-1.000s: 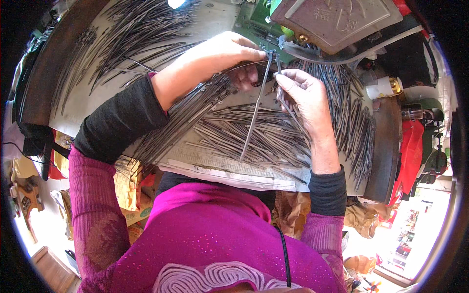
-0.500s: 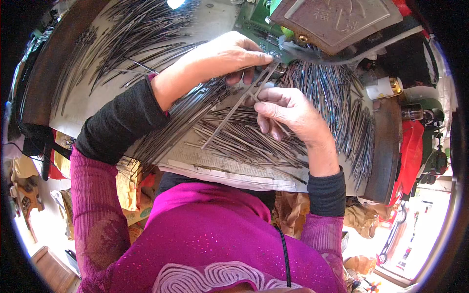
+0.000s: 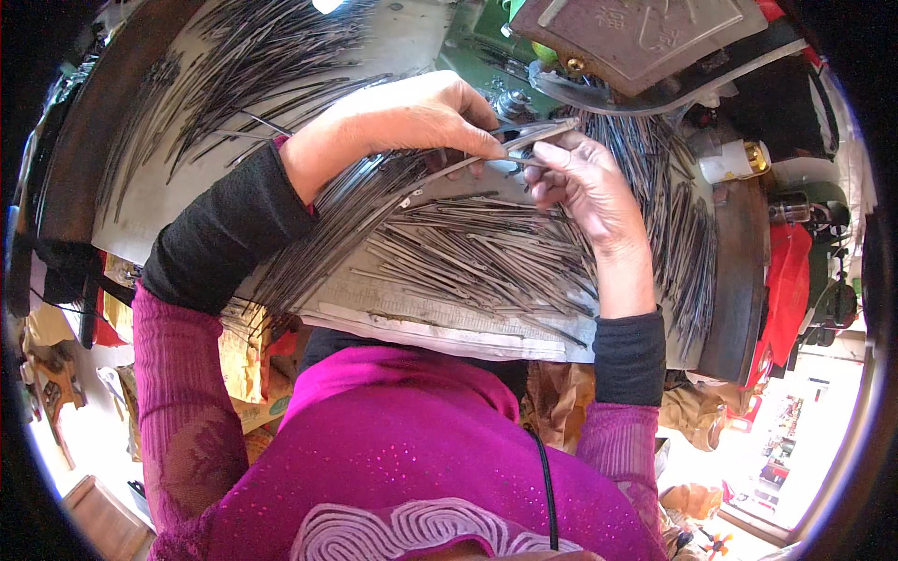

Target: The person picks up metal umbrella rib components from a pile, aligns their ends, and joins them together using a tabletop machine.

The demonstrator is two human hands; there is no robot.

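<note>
My left hand (image 3: 435,117) reaches in over the table, its thumb and fingers closed on thin grey metal strips (image 3: 552,128) whose ends stick out to the right. My right hand (image 3: 587,182) is just to the right, palm turned inward, with thumb and forefinger pinching the end of one thin metal strip (image 3: 517,161). Its other fingers curl loosely. A long bundle of dark strips (image 3: 341,234) runs from under my left hand toward the near left. Below both hands lies a looser pile of strips (image 3: 477,252).
More dark strips (image 3: 262,65) fan out at the far left, and a dense heap (image 3: 669,224) lies to the right. A green machine with a grey metal cover (image 3: 645,37) stands at the back. Brown raised edges (image 3: 734,280) bound the table; white paper (image 3: 421,332) lines its near edge.
The strip that slanted toward me between my hands has swung up and away. My right hand has moved farther from me and slightly right; my left has shifted slightly nearer.
</note>
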